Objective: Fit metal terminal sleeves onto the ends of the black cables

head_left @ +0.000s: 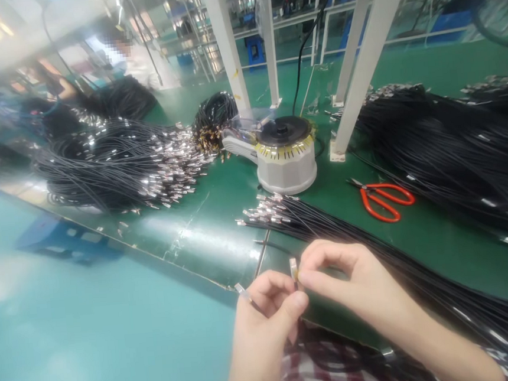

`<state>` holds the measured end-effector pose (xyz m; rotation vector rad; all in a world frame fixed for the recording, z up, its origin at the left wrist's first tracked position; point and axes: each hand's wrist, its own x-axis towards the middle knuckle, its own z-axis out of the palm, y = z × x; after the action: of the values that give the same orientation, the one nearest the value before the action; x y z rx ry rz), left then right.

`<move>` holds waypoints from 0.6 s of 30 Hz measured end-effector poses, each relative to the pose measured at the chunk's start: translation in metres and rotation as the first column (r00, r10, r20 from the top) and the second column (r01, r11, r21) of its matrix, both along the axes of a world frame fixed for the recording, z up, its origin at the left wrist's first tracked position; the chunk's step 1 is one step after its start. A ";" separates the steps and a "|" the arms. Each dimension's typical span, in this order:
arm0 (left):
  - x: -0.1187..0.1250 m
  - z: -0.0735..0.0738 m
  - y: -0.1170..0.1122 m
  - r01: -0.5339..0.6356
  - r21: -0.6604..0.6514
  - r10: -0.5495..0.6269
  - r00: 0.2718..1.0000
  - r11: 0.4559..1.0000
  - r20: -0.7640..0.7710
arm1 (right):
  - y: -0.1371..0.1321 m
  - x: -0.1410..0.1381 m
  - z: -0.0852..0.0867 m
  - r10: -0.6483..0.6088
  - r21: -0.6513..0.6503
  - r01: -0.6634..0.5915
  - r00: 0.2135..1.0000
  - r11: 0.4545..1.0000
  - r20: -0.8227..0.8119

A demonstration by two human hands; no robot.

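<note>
My left hand (269, 319) is closed in a pinch on a black cable just below its silver metal connector (293, 267), which points up. A second metal connector (241, 290) sticks out past the knuckles of that hand on another cable end. My right hand (345, 265) comes in from the right, thumb and forefinger pinched at the side of the upright connector. A small yellowish bit, like tape, shows at those fingertips. The rest of the held cable hangs down, partly hidden by the hands.
A round white tape dispenser (286, 167) with yellow strips around its black top stands ahead. Black cable bundles lie at left (100, 162), at right (445, 144) and under the right forearm (402, 260). Orange-handled cutters (382, 203) lie on the green table (221, 217). White posts rise behind; people sit far left.
</note>
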<state>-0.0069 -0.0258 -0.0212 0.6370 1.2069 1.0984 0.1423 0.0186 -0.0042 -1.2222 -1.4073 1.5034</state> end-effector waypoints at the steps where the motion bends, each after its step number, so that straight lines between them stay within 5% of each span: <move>1: 0.000 0.000 0.000 -0.002 -0.003 0.002 1.000 1.000 -0.005 | 0.000 0.000 0.000 0.000 0.000 0.000 1.000 1.000 -0.003; 18: 0.001 0.000 0.000 0.022 0.058 -0.021 1.000 0.998 -0.015 | -0.003 -0.003 -0.002 -0.032 0.055 0.030 0.999 0.998 0.026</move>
<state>-0.0057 -0.0256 -0.0216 0.7026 1.1811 1.1157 0.1394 0.0157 -0.0066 -1.2292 -1.4313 1.4233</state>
